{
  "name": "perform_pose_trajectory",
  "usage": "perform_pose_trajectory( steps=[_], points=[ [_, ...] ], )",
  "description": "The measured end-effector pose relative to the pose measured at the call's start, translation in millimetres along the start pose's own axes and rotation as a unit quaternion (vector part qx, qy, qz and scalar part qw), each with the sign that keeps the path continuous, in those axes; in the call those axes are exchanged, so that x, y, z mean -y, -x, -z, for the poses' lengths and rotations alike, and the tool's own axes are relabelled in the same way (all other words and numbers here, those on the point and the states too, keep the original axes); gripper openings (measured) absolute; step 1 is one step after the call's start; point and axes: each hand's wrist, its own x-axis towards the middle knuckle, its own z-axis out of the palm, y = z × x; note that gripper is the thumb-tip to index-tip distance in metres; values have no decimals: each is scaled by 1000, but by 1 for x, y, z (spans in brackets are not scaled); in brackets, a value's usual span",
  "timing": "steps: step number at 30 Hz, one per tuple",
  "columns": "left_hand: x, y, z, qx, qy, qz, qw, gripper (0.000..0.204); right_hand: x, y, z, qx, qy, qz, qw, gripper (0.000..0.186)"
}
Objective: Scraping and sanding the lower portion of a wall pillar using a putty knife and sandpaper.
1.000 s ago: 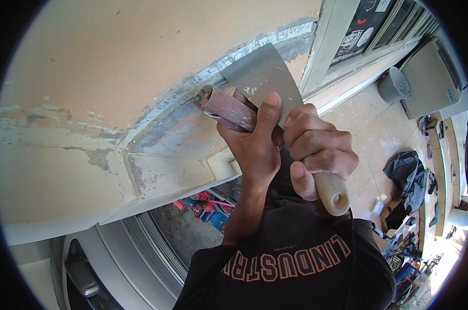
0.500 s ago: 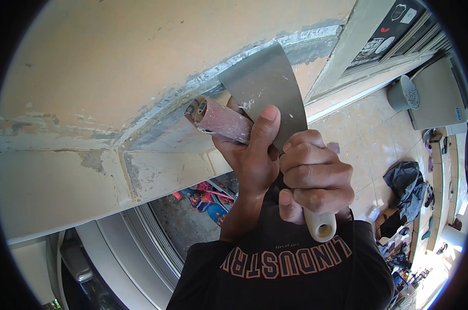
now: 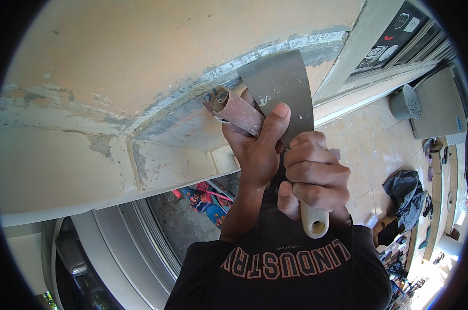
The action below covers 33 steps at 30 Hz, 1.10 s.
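Note:
A broad scraper with a wide grey metal blade (image 3: 283,85) is held in front of the wall, blade up. My right hand (image 3: 319,168) is closed round its pale handle (image 3: 315,223), and the handle's holed end sticks out below. My left hand (image 3: 257,147) grips a rolled piece of worn reddish sandpaper (image 3: 241,112) dusted with white. The left thumb lies on the blade's face, while the other left fingers are mostly hidden behind the roll and blade. White flecks dot the blade. Beyond it runs a patched grey-and-white strip (image 3: 234,67) along the wall.
A peach wall (image 3: 141,46) with a pale ledge (image 3: 63,175) fills the upper left. Below the ledge is a silver car (image 3: 117,258). To the right are a window frame (image 3: 342,67), a grey bucket (image 3: 404,102), a black plastic bag (image 3: 404,194) and shoes on tiled steps.
Both hands, with the scraper and sandpaper, have shifted slightly up in the picture. The wall has slid a little right in view. Both grips look the same.

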Motion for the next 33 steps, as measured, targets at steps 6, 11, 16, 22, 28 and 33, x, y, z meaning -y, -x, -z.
perform_pose_trajectory(
  steps=[6, 11, 16, 22, 28, 33],
  points=[
    [14, -8, 10, 59, -130, -144, 979, 25, -10, 9, -2, -37, 12, 9, 999, 27],
    [16, 20, 0, 56, -38, -4, 998, 8, 11, 24, 10, -10, 57, 4, 998, 23],
    [41, 52, 11, 100, -90, 65, 989, 11, 36, 58, 22, -5, 88, -48, 995, 22],
    [26, 77, 7, 81, -29, 101, 991, 15, 65, 60, 29, 18, 126, -66, 990, 25],
    [30, 96, 38, 8, 105, 309, 945, 11, 81, 51, 8, 58, 78, -201, 975, 19],
    [17, 116, 42, 3, 118, 299, 947, 14, 97, 59, -7, 14, 87, -213, 973, 14]
  ],
)
